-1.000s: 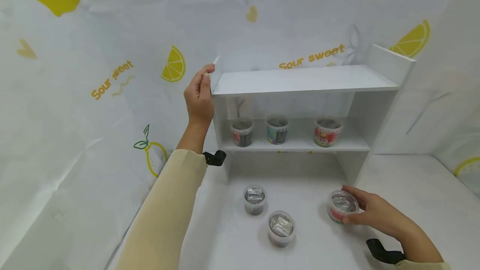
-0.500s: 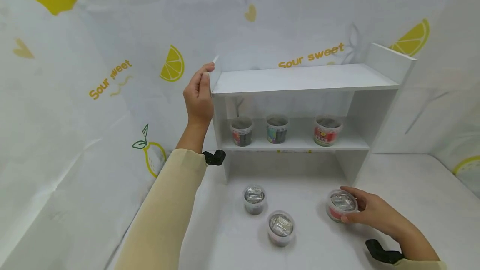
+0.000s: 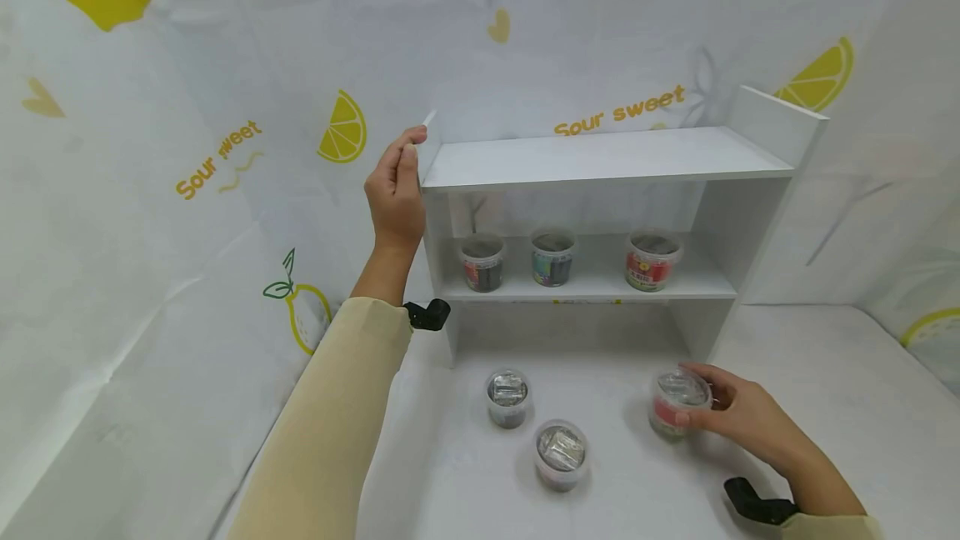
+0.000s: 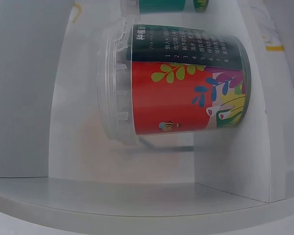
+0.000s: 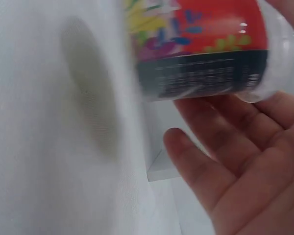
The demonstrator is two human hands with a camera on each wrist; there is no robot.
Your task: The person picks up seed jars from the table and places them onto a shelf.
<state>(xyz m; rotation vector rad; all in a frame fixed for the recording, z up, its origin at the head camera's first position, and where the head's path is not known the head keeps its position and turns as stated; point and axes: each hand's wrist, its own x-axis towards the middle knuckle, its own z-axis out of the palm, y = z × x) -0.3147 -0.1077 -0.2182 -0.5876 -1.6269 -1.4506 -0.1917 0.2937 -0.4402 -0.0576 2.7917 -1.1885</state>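
- While the right hand (image 3: 738,419) curls its fingers and thumb around the small clear plastic tub with the red label and foil top (image 3: 675,402), the tub is on the white table (image 3: 810,390) at the near right, or just off it — it looks a little tilted, and I cannot tell if the base touches the surface.
- In my judgement the grip is best kept low on the wall of the tub, with the thumb opposite the fingers, so that the foil top stays level.
- The left hand (image 3: 396,190) pinches the left side panel of the white two-level shelf unit (image 3: 600,158) at its top corner; this should steady the unit, so I would not loosen it.
- On the lower shelf three similar tubs stand in a row: the red-and-black one (image 3: 482,262) at left, the green one (image 3: 553,257) in the middle, the red one (image 3: 652,261) at right. The gaps between them look narrow.
- The top board is bare — open room over its whole width.
- Edges to mind: the front edge of the top board and the raised right side panel (image 3: 776,127).
- Two more foil-topped tubs, the dark one (image 3: 507,397) and the pink one (image 3: 560,454), stand on the table to the left, well apart from the held tub.
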